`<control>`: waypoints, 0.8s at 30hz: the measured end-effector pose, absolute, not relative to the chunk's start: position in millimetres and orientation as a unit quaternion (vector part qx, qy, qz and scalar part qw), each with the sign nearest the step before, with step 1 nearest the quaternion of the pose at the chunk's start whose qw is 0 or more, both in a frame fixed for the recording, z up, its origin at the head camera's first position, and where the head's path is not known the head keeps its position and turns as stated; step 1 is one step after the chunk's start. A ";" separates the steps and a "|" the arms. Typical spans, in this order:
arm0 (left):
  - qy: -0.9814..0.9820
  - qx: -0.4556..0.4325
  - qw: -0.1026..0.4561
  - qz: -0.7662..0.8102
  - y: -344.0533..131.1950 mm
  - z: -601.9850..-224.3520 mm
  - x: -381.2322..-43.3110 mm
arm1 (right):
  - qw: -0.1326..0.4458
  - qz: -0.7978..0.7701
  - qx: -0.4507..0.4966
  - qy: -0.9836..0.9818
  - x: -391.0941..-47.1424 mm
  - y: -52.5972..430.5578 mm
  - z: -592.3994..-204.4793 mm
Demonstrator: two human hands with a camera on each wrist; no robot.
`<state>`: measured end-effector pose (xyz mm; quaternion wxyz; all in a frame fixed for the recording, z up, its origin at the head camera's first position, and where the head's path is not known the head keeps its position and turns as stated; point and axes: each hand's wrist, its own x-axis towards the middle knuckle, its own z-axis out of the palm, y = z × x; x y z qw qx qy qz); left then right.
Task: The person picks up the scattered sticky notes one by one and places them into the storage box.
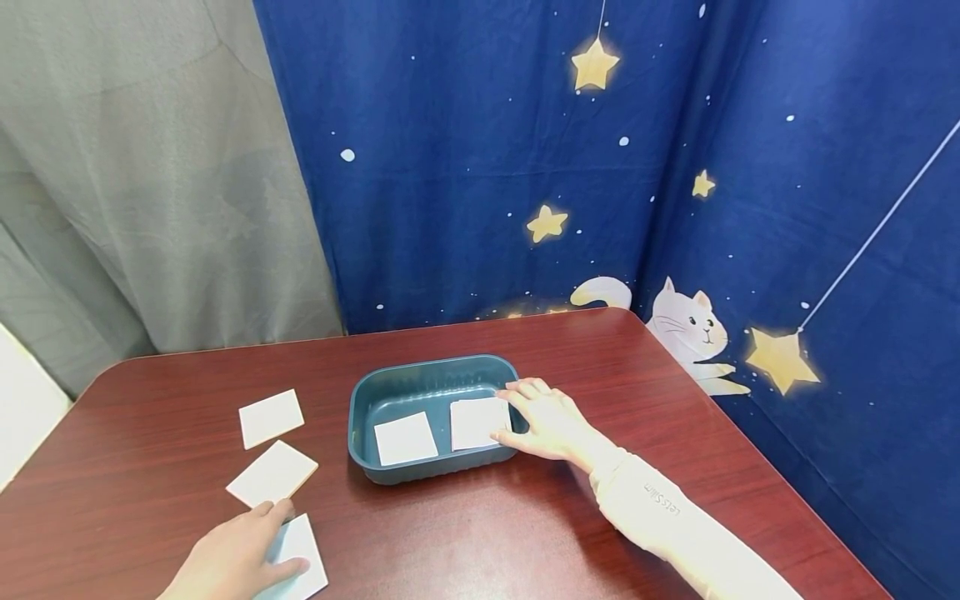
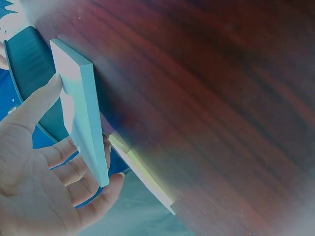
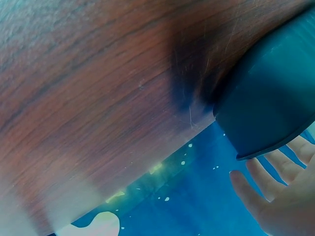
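My left hand (image 1: pixel 238 552) is at the front left of the table. It grips a light-blue sticky note pad (image 2: pixel 89 113) by its edges, thumb on one side and fingers on the other, and the pad stands tilted in the left wrist view. My right hand (image 1: pixel 551 423) lies over the right end of a dark teal plastic basket (image 1: pixel 390 477), its fingers fairly straight across the rim. Its thumb and fingertips reach over a white-topped pad (image 1: pixel 476 422) inside; whether they touch it, I cannot tell. Another white-topped pad (image 1: pixel 406 438) lies left of that one in the basket.
Two more pads lie left of the basket: a farther white one (image 1: pixel 271 418) and a nearer one with a yellowish edge (image 1: pixel 273 475). The reddish-brown table (image 1: pixel 450 533) meets a grey curtain (image 1: pixel 187 208) and a blue starry curtain (image 1: pixel 465 167) behind.
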<state>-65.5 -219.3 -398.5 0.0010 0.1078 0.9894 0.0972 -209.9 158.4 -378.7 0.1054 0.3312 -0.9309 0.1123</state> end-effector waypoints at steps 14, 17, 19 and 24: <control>0.978 0.170 0.053 0.111 -226.9 -392.2 -71.1 | 0.115 0.104 0.332 -0.930 -208.5 158.7 -377.2; 0.972 0.194 0.054 0.122 -229.6 -388.9 -71.1 | 0.115 0.106 0.333 -0.930 -208.8 158.9 -377.4; 0.971 0.206 0.039 0.119 -230.0 -385.8 -70.0 | 0.115 0.107 0.334 -0.930 -208.9 159.0 -377.5; 0.968 0.220 0.004 0.118 -228.4 -376.0 -67.7 | 0.117 0.105 0.335 -0.929 -209.0 159.1 -377.7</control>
